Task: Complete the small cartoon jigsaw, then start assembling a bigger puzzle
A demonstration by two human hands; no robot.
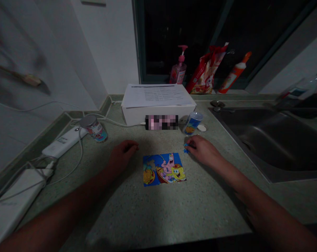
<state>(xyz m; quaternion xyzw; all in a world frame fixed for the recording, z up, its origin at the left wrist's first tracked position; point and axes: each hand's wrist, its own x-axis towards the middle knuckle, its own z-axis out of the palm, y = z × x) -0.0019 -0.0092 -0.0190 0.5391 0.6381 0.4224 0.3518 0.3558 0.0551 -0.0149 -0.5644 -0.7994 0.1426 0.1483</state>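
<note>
A cartoon jigsaw puzzle (pixel 165 169) lies flat on the counter between my hands, showing a pink starfish, a yellow sponge figure and a burger on blue. A grey-brown irregular patch shows in its upper left part. At its upper right, my right hand (pixel 199 148) is closed, its fingertips pinching small blue puzzle pieces (pixel 186 148) close to the counter; I cannot tell how many. To the puzzle's upper left rests my left hand (pixel 124 152), fingers curled in, with nothing visible in it. A blue printed can (pixel 192 123) stands just behind my right hand, beside a white round lid (pixel 202 128).
A white box (pixel 132 113) with printed paper on top stands behind the puzzle; a blurred-out object leans before it. At left are a lidded jar (pixel 94 128), a white power strip (pixel 65 141) and cables. The steel sink (pixel 279 140) lies right. Bottles and a red bag (pixel 208 70) line the window.
</note>
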